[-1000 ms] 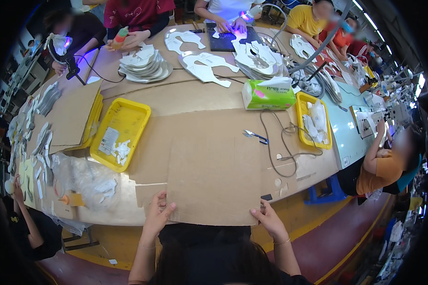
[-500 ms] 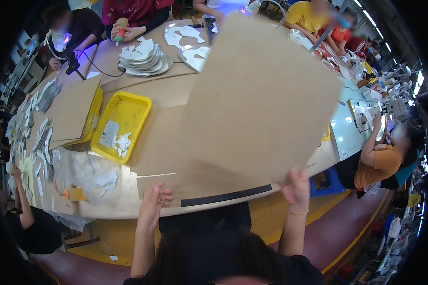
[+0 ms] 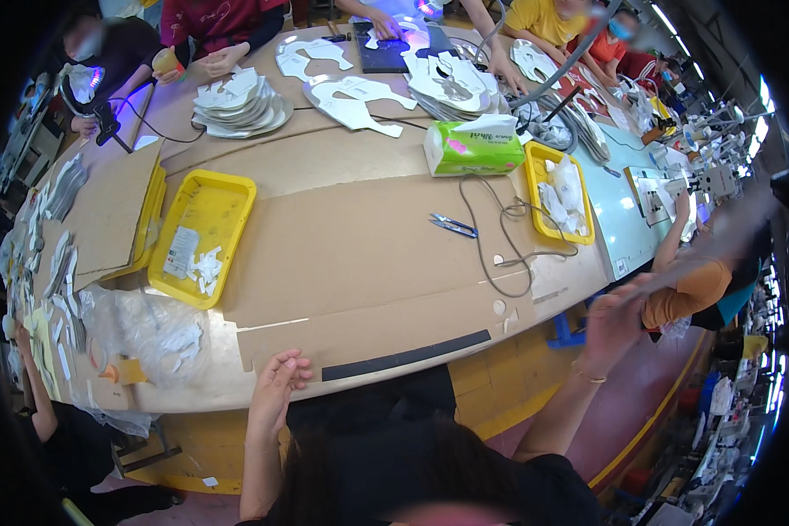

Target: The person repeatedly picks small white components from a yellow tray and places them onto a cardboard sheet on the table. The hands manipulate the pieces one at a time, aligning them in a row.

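My right hand is lifted past the table's right front edge. It grips a cardboard sheet, which tilts away to the right and appears nearly edge-on and blurred. Over the table's front edge hovers my left hand, empty, its fingers loosely bent and apart. Just right of that hand, a black strip runs along the front of a flat brown cardboard piece lying on the table. Blue-handled thread snips rest on this cardboard, beside a looped grey cable.
Yellow trays with white scraps stand left and right. Behind are a green tissue pack and stacked white pieces. Clear plastic lies front left. Co-workers surround the table; one in orange sits right, near the raised sheet.
The cardboard sheet has swung from above the table to the far right with my right hand, uncovering the snips, cable, tissue pack and right tray. My left hand has barely moved.
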The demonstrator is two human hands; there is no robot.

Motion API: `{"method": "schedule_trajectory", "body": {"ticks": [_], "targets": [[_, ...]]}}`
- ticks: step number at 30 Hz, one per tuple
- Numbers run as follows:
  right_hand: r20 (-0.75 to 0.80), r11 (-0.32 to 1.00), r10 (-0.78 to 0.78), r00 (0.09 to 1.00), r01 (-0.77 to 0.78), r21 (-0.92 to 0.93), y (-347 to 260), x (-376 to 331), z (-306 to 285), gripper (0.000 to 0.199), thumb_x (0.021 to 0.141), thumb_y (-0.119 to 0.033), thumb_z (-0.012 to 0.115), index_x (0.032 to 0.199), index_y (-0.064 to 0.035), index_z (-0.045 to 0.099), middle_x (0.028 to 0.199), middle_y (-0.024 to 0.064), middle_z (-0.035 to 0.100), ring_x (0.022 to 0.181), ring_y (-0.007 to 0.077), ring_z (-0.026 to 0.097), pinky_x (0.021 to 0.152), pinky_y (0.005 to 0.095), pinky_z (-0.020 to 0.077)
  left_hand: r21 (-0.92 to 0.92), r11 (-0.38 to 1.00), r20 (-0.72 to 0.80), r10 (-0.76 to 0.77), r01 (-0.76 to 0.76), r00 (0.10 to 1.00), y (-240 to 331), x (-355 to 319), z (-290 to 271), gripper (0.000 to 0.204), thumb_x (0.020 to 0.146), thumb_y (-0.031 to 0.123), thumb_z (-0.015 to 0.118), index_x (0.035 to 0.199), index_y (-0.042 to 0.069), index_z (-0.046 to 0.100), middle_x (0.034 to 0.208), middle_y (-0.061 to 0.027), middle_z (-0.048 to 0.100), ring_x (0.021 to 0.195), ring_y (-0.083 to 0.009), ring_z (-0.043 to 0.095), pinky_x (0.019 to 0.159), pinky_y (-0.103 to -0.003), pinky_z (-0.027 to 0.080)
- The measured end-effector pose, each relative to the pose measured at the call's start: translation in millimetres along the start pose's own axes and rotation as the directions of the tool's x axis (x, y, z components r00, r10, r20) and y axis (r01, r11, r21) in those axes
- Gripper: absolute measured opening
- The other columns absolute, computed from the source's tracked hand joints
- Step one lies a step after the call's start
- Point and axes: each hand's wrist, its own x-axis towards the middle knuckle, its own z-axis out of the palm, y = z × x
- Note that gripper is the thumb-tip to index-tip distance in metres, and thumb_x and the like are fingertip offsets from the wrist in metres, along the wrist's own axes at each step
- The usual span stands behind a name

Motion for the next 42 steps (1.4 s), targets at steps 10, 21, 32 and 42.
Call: {"method": "schedule_trajectory", "body": {"ticks": [10, 21, 32, 42], "targets": [[-0.337, 0.723, 0.576, 0.744, -0.657, -0.215, 90, -76, -31, 0.061, 0.094, -0.007, 0.054, 0.145, -0.0102, 0.021, 0.136, 0.0107, 0.044, 0.119, 0.0254, 0.052, 0.090, 0.0426, 0.0516, 0.017, 1.000, 0.024, -0.009, 0.008, 1.000, -4, 4, 6, 0.025, 0.098, 0.017, 0.049, 0.118, 0.003, 0.052, 0.103, -0.0083, 0.063, 0.089, -0.0157, 0.062, 0.074, -0.027, 0.047], [-0.261, -0.069, 0.301, 0.917, -0.252, -0.965, 124, -66, -10, 0.060, 0.080, -0.019, 0.073, 0.132, -0.0065, 0.046, 0.132, 0.0142, 0.049, 0.121, 0.0277, 0.050, 0.095, 0.0381, 0.0435, 0.233, 0.965, 0.137, -0.158, 0.124, 0.978, -12, -10, -5, 0.017, 0.096, 0.020, 0.054, 0.097, 0.003, 0.059, 0.089, -0.0060, 0.065, 0.078, -0.0111, 0.060, 0.070, -0.023, 0.045], [0.017, 0.150, 0.782, 0.623, -0.162, -0.975, 181, -102, 36, 0.025, 0.087, -0.017, 0.064, 0.108, -0.0023, 0.063, 0.097, 0.0113, 0.065, 0.088, 0.0229, 0.065, 0.081, 0.0332, 0.0483, 0.349, 0.934, 0.221, -0.156, 0.071, 0.963, -7, -6, 17, 0.019, 0.097, 0.020, 0.053, 0.100, 0.003, 0.060, 0.090, -0.0069, 0.065, 0.079, -0.0113, 0.060, 0.070, -0.022, 0.045], [0.133, 0.191, 0.811, 0.570, -0.044, -0.981, 202, -102, 39, 0.023, 0.088, -0.018, 0.063, 0.104, -0.0020, 0.064, 0.089, 0.0115, 0.064, 0.080, 0.0239, 0.064, 0.075, 0.0337, 0.0487, 0.361, 0.926, 0.209, -0.196, 0.111, 0.958, -4, -9, 21, 0.022, 0.097, 0.022, 0.054, 0.102, 0.002, 0.060, 0.089, -0.0064, 0.064, 0.076, -0.0104, 0.058, 0.068, -0.022, 0.045]]}}
